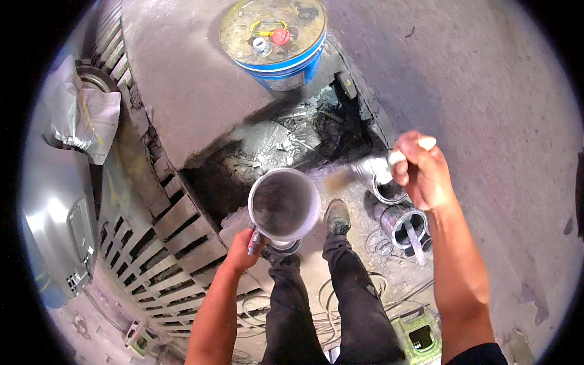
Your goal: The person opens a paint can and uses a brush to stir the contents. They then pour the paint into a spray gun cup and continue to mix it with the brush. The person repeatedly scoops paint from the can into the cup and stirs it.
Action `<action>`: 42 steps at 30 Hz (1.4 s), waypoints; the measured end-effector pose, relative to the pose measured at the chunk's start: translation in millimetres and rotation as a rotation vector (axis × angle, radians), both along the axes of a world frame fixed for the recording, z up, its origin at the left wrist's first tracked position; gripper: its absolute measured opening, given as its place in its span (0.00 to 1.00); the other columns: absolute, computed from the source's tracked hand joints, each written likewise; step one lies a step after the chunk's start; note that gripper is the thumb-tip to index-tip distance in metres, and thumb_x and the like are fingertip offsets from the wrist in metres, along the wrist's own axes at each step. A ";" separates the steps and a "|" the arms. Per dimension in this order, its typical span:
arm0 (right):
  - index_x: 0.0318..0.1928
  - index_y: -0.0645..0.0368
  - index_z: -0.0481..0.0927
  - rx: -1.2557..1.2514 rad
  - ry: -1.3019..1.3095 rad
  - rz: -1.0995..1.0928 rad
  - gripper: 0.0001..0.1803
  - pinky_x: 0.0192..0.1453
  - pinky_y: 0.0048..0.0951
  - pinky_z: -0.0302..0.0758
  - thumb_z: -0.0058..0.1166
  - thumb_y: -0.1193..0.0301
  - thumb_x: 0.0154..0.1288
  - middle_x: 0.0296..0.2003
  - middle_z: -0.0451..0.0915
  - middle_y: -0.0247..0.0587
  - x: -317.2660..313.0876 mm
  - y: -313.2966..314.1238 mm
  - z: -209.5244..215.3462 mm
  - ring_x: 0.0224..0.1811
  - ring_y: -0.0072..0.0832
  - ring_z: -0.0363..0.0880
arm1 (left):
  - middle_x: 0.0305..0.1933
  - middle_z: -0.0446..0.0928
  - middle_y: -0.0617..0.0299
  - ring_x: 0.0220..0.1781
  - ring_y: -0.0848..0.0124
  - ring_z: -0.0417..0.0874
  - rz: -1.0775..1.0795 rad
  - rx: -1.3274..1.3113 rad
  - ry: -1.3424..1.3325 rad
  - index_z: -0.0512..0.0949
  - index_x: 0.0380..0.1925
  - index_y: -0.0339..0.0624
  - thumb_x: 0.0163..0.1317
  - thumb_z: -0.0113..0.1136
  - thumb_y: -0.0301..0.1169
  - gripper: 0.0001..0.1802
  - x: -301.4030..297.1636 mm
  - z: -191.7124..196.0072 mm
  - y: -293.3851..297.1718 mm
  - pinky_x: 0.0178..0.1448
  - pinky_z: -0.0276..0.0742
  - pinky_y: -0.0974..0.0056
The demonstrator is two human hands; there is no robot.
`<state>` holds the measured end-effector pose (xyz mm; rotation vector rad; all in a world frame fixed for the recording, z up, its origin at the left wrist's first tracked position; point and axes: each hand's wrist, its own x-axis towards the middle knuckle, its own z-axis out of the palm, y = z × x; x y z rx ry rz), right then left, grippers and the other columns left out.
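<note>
My left hand [248, 248] is closed at the side of a pale, round, open-topped cup [283, 204], by a metal fitting with a knob. Its inside looks grey; I cannot tell how full it is. Up to the right of the cup, my right hand [424, 167] is closed around the light handle of a brush [367, 172]. The brush points left toward the cup, apart from it, with its tan bristles smeared by motion. Below this hand stands an open metal can [390, 192]. Beside it is another open can [398, 220] with a pale stick leaning out.
A blue drum [283, 78] with a stained lid stands ahead, beyond a sunken pit [274, 143] lined with shiny, crumpled material. Slatted floor grating [176, 240] runs along the left, beside a silver car panel [58, 207]. Hoses [328, 304] lie around my legs, near a green stool [420, 334].
</note>
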<state>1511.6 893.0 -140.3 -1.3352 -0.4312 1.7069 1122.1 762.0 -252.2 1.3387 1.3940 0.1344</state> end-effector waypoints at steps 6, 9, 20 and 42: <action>0.33 0.57 0.76 -0.056 -0.052 0.019 0.07 0.21 0.21 0.65 0.56 0.68 0.62 0.24 0.77 0.33 -3.8 -23.7 -1.8 0.21 0.18 0.71 | 0.26 0.75 0.60 0.30 0.72 0.71 0.007 -0.178 -0.072 0.75 0.32 0.38 0.62 0.62 0.32 0.09 6.5 11.4 13.4 0.36 0.71 0.62; 0.35 0.59 0.75 -0.043 0.196 -0.081 0.07 0.24 0.22 0.70 0.57 0.69 0.64 0.26 0.78 0.34 -9.5 -33.3 3.4 0.22 0.19 0.74 | 0.26 0.74 0.63 0.31 0.73 0.70 0.029 -0.276 -0.043 0.75 0.32 0.39 0.63 0.61 0.31 0.08 7.7 16.1 14.9 0.37 0.71 0.63; 0.48 0.61 0.76 -0.046 0.008 -0.296 0.14 0.31 0.27 0.73 0.53 0.64 0.69 0.31 0.80 0.39 -5.9 -77.7 -35.0 0.29 0.26 0.78 | 0.35 0.81 0.56 0.40 0.65 0.79 -0.077 0.029 -0.098 0.79 0.38 0.39 0.55 0.59 0.23 0.10 9.1 27.5 1.1 0.47 0.74 0.62; 0.44 0.57 0.77 -0.138 0.109 -0.676 0.13 0.43 0.21 0.71 0.60 0.82 0.60 0.37 0.77 0.27 -123.8 -227.3 -83.8 0.37 0.16 0.72 | 0.30 0.76 0.65 0.30 0.76 0.75 -0.025 -0.030 -0.238 0.76 0.37 0.36 0.66 0.55 0.31 0.08 18.3 12.5 -8.6 0.35 0.73 0.67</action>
